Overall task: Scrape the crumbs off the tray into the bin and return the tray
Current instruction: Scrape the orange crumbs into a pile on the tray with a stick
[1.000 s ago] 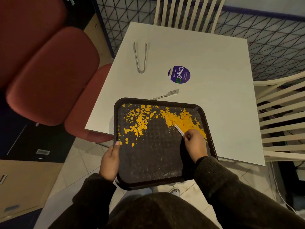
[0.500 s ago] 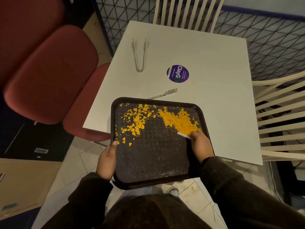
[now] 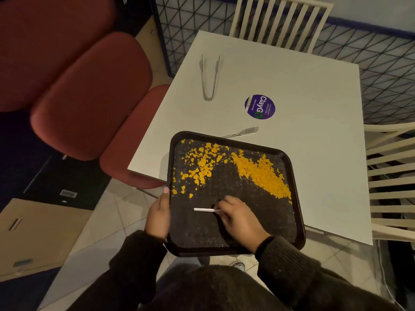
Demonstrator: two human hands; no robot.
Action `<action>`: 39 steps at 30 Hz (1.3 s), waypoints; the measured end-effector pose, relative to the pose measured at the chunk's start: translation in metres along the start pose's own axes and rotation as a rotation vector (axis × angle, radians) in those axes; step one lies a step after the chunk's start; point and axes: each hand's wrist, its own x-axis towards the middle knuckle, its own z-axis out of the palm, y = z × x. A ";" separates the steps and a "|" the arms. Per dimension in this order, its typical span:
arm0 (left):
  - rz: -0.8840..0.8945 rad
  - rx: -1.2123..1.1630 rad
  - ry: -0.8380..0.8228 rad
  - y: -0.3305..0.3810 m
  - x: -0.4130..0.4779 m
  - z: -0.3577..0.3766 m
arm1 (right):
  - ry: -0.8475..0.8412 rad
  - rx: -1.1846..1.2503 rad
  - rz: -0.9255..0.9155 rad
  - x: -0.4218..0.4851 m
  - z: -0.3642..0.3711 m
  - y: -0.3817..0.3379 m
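Observation:
A dark rectangular tray hangs half over the near edge of the white table. Orange crumbs lie on its far half: a dense heap at the right, scattered flakes at the left. My left hand grips the tray's left rim, thumb on top. My right hand rests over the near middle of the tray and pinches a thin white scraper that points left, flat to the tray. No bin is in view.
Metal tongs, a purple round sticker and a metal utensil behind the tray lie on the table. Red padded chairs stand left, white slatted chairs at the far side and right. Tiled floor below.
My right hand has moved with the scraper from the crumb heap at the tray's right to the near middle. The scraper now points left. The left hand keeps its grip.

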 end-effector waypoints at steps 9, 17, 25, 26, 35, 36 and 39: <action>0.012 -0.046 -0.016 0.004 -0.008 0.000 | 0.069 0.014 -0.095 0.052 0.003 -0.030; -0.046 -0.096 -0.077 0.008 -0.011 -0.003 | 0.080 0.101 0.030 0.050 -0.001 -0.027; -0.079 -0.123 -0.084 0.008 -0.013 -0.004 | -0.056 0.074 -0.137 0.024 0.007 -0.044; -0.078 -0.120 -0.079 0.007 -0.013 -0.005 | -0.033 0.084 -0.119 0.028 0.007 -0.045; -0.127 -0.072 -0.033 0.004 -0.008 -0.003 | 0.145 0.124 0.107 0.084 0.000 -0.051; -0.132 -0.067 -0.034 0.004 -0.007 -0.003 | 0.159 0.127 0.148 0.087 -0.002 -0.051; -0.137 -0.062 -0.060 0.003 -0.005 -0.005 | 0.190 0.147 0.267 0.087 -0.004 -0.046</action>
